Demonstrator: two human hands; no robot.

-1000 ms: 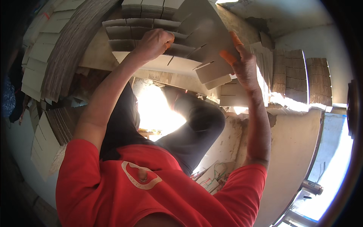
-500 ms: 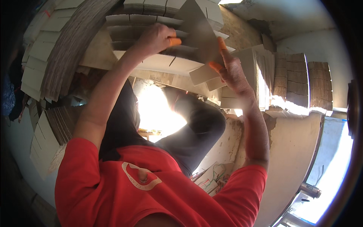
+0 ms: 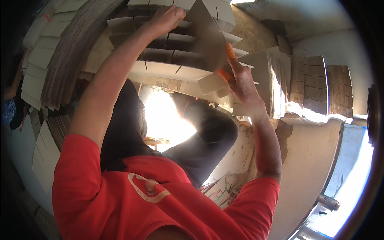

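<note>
My right hand (image 3: 242, 82) grips a grey-brown cardboard sheet (image 3: 208, 38), tilted with one corner pointing away from me. Orange covers sit on its thumb and index finger. Smaller cardboard pieces (image 3: 212, 83) show below the sheet, beside that hand. My left hand (image 3: 170, 19) is closed above the far part of several slotted cardboard strips (image 3: 160, 69); what its fingers pinch, if anything, is hidden. These strips stand in rows across the work surface, their slots facing up, and the sheet covers part of their right side.
A long curved stack of cardboard (image 3: 74, 52) lies to the left. Bundled cardboard (image 3: 314, 82) stands along the right ledge. Under the work surface are my bent legs (image 3: 204, 138) and a glaring bright patch. A metal cylinder (image 3: 329, 202) sits at the lower right.
My left hand has moved farther away and slightly right, across the strips. My right hand, still holding the sheet, has shifted slightly. More strip rows show spread apart now.
</note>
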